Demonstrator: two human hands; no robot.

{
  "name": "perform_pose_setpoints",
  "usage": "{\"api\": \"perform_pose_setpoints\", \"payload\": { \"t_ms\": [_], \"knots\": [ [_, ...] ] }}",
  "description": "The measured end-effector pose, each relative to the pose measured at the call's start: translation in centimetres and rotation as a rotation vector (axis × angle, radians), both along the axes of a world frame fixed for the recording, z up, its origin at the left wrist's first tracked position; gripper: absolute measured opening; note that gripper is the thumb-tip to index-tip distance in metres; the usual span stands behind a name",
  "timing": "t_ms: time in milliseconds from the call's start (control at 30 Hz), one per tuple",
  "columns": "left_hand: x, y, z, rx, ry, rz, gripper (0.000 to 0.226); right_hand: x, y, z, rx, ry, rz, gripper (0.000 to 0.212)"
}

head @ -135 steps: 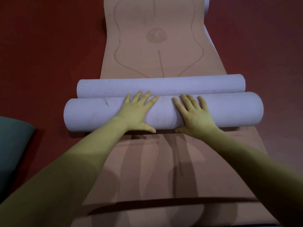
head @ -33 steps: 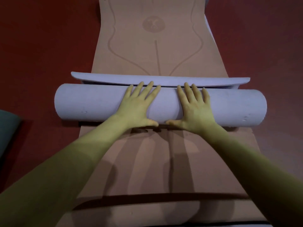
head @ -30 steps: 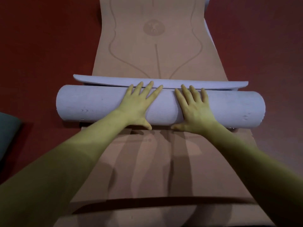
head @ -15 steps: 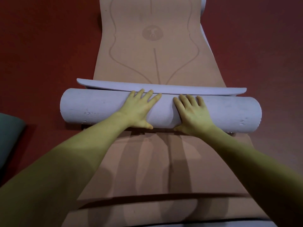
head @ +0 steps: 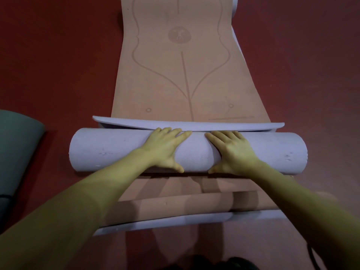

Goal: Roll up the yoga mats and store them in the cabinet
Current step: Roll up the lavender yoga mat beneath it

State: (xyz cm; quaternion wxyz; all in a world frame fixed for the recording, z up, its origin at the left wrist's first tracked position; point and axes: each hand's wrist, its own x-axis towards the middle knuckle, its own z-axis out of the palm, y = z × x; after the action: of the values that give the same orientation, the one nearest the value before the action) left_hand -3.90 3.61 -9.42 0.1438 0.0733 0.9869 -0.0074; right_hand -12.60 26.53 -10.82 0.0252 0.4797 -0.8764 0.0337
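Note:
A pale lavender yoga mat roll [head: 109,151] lies crosswise on a flat tan mat [head: 183,80] printed with curved lines and a round emblem. Behind the roll, a lavender flap [head: 136,122] lies flat on the tan mat. My left hand [head: 165,148] and my right hand [head: 231,151] press side by side on top of the roll, fingers straight and pointing forward, thumbs on its near side. The tan mat's near end [head: 175,209] shows a fold with a lavender edge [head: 175,221] beneath.
Red floor [head: 58,65] surrounds the mats. A grey-green mat or cushion [head: 17,151] lies at the left edge. Dark shapes, perhaps shoes [head: 214,264], sit at the bottom edge, with a thin dark cord at the lower right.
Over the last seconds the second small lavender roll flattened into a flap. In the last half second the view tilted down, bringing the tan mat's folded near end into sight; both hands stay on the roll.

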Motion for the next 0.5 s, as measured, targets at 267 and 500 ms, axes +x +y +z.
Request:
{"api": "perform_pose_setpoints", "payload": {
  "t_ms": [267, 500],
  "knots": [
    [0.6, -1.3, 0.0, 0.097, -0.036, 0.013, 0.110, -0.3, 0.1, 0.9, 0.047, -0.194, -0.052, 0.107],
    [-0.8, -1.6, -1.1, 0.034, 0.414, 0.136, 0.066, -0.6, -1.2, -0.1, -0.181, 0.173, -0.159, 0.054]
  ]
}}
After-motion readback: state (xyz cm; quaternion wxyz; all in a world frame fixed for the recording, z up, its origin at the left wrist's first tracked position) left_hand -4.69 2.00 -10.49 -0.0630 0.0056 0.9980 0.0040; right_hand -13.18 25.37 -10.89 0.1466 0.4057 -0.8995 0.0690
